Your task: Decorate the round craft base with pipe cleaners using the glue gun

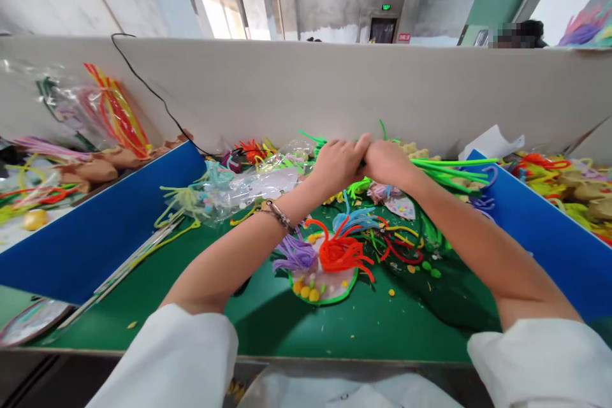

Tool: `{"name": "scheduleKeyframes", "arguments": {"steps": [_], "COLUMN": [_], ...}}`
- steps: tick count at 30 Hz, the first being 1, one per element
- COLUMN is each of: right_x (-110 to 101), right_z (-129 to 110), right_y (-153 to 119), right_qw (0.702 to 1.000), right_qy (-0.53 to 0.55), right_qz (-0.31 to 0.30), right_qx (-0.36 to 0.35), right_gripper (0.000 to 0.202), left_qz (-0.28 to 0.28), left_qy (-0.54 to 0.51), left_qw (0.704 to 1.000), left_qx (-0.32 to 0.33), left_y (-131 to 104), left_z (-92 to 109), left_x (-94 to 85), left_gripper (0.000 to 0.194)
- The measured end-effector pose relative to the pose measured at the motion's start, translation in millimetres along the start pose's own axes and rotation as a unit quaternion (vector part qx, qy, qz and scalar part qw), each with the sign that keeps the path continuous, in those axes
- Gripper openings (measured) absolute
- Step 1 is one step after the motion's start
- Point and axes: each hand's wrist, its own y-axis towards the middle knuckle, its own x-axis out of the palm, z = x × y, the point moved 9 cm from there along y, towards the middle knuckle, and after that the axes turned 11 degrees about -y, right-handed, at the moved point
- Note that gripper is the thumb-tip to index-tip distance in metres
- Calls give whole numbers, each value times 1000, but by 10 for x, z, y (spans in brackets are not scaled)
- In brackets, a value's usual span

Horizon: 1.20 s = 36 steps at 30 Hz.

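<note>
My left hand (338,162) and my right hand (386,160) meet at the far side of the table, fingers closed against each other. Green pipe cleaners (313,138) poke out beside and above them; the gripped part is hidden by my fingers. More long green pipe cleaners (454,172) stick out past my right wrist. Nearer me lies a round piece (329,296) with a green rim. It bears a purple pipe-cleaner tuft (295,252), a red-orange tuft (340,254) and yellow pompoms (306,291). A light-blue tuft (356,220) sits just behind it.
Blue dividers stand at left (119,220) and right (530,223). Clear plastic bags (258,182) lie back left, near long thin sticks (129,261). Green and red scraps (411,255) litter the green table (277,335). A pale partition (287,89) rises behind, with a black cable (157,95) hanging over it.
</note>
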Motion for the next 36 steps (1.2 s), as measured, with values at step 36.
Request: {"name": "scheduleKeyframes", "arguments": {"steps": [36], "right_x": [-20], "right_z": [-18], "right_y": [292], "right_qw": [942], "right_qy": [307], "right_qz": [-113], "right_qx": [-75], "right_gripper": [8], "left_qz": [-27], "left_qy": [57], "left_qw": [998], "left_qx": [-23], "left_y": [218], "left_z": [-673], "left_x": [-135], "left_gripper": [33]}}
